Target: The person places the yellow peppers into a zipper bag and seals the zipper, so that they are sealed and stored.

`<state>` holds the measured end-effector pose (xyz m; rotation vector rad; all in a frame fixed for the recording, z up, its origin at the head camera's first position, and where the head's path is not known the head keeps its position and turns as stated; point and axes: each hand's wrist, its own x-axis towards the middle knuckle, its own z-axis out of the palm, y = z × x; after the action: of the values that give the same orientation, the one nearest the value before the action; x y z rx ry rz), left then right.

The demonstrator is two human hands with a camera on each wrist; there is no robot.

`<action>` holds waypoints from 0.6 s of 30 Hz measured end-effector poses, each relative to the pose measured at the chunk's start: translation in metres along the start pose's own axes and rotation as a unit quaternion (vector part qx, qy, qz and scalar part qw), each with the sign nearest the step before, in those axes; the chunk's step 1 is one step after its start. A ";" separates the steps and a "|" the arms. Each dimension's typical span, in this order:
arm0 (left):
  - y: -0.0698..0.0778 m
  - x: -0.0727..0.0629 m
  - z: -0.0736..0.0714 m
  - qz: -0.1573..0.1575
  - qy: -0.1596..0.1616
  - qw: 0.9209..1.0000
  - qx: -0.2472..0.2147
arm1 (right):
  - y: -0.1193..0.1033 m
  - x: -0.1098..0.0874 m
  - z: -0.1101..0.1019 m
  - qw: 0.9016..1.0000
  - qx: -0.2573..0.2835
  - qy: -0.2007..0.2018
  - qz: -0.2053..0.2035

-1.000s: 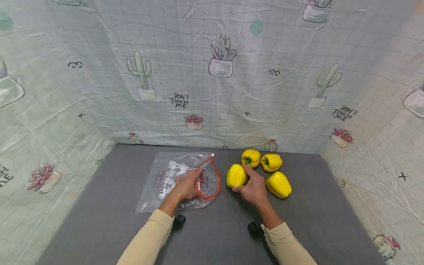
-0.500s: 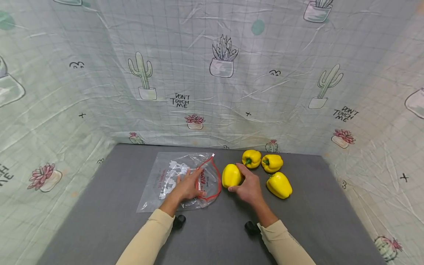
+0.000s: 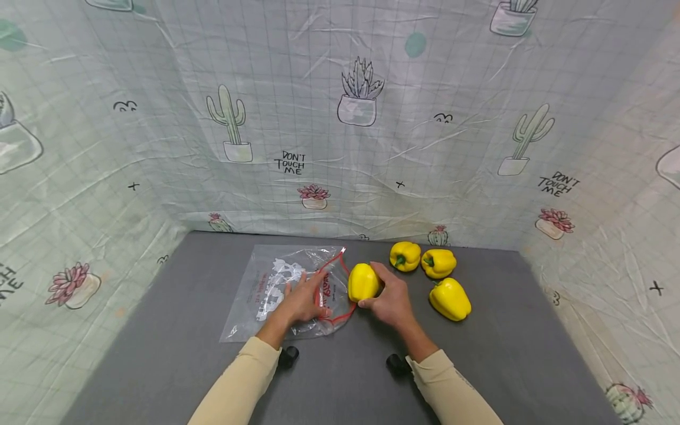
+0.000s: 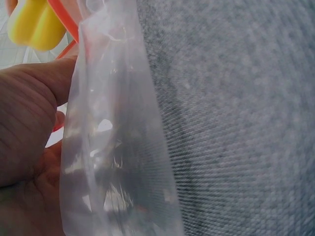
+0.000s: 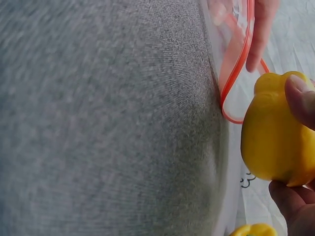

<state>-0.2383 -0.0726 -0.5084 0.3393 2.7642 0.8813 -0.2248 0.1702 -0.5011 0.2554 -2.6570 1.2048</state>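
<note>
A clear plastic zip bag (image 3: 247, 295) with a red-edged mouth and white and red print lies on the grey table, its mouth facing right. My left hand (image 3: 303, 301) is on the bag at the mouth, thumb and forefinger spread apart against the drawn-back upper lip. In the left wrist view, the clear film (image 4: 113, 137) hangs beside the thumb. My right hand (image 3: 393, 300) grips a yellow bell pepper (image 3: 363, 283) between thumb and fingers, at the mouth's red lower edge. In the right wrist view, the held pepper (image 5: 275, 132) is close beside the red rim (image 5: 241, 64).
Three more yellow bell peppers stand to the right: one at the back (image 3: 405, 256), one beside it (image 3: 438, 263), one nearer (image 3: 450, 299). A cloth printed with potted plants (image 3: 372, 159) hangs behind the table (image 3: 340, 378) and along both sides.
My right hand has carried the yellow bell pepper leftward, away from the other peppers, to the bag's mouth. The left hand has stayed in place on the bag.
</note>
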 end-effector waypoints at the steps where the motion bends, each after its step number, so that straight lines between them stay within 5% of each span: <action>1: 0.000 0.000 0.000 0.001 0.001 1.000 0.000 | -0.001 0.001 0.000 1.000 0.001 0.000 -0.001; 18: 0.002 0.000 -0.002 0.005 -0.003 1.000 0.005 | -0.013 0.010 0.016 0.999 0.034 -0.019 -0.027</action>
<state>-0.2388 -0.0718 -0.5061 0.3565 2.7640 0.8664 -0.2326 0.1489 -0.4991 0.3616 -2.6266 1.2885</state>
